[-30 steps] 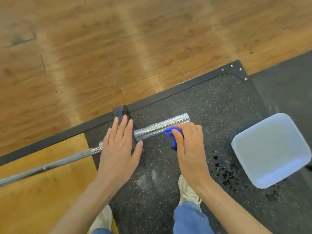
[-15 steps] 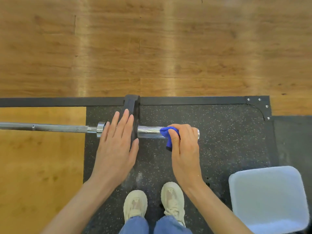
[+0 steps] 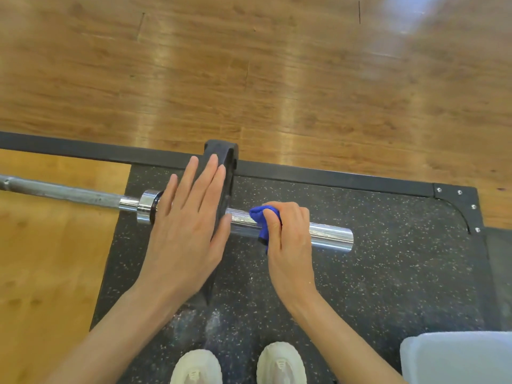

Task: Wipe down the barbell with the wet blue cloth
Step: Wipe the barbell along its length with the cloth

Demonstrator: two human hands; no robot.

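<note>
Two pale sneakers [image 3: 238, 364] stand on the speckled rubber mat [image 3: 388, 273]. The left hand [image 3: 185, 231] lies flat, fingers straight, on the black weight plate [image 3: 225, 173]. The right hand [image 3: 291, 236] grips the blue cloth [image 3: 263, 217] around the barbell [image 3: 332, 234] sleeve.

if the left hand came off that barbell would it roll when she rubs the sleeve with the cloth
Probably only a little. The barbell is round, smooth chrome, so it could roll, but the black plate stands on speckled rubber matting, which likely grips. The left hand lies flat on the plate, seemingly steadying it. The cloth looks soft and floppy.
</note>
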